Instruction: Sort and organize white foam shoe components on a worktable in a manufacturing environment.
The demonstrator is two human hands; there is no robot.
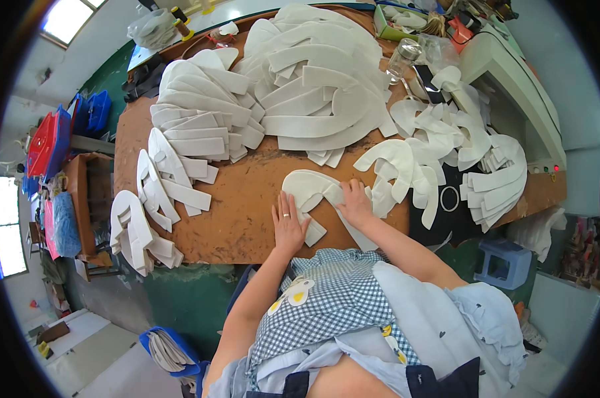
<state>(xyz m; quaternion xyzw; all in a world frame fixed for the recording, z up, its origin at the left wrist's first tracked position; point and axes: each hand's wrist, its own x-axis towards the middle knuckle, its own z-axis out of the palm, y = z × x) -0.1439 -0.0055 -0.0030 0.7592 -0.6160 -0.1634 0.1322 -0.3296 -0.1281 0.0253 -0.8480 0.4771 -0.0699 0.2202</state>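
Note:
A white U-shaped piece of thick, felt-like material [306,184] lies on the brown table in front of me. My left hand [289,225] rests flat on its left arm, fingers stretched out and together, a ring on one finger. At the piece's right side, my right hand [357,204] has its fingers bent and closed around the edge. The palm side of that hand is hidden. The lower end of the piece's right arm [358,237] reaches toward the table's near edge, by my checked apron [326,285].
Large overlapping stacks of similar white pieces [343,73] cover the far table [247,219]. Smaller stacks [137,229] stand at left; loose curved pieces [406,162] lie at right on a black mat [422,215]. Beyond them stands a pale machine housing [512,79]. A blue stool [503,263] is below right.

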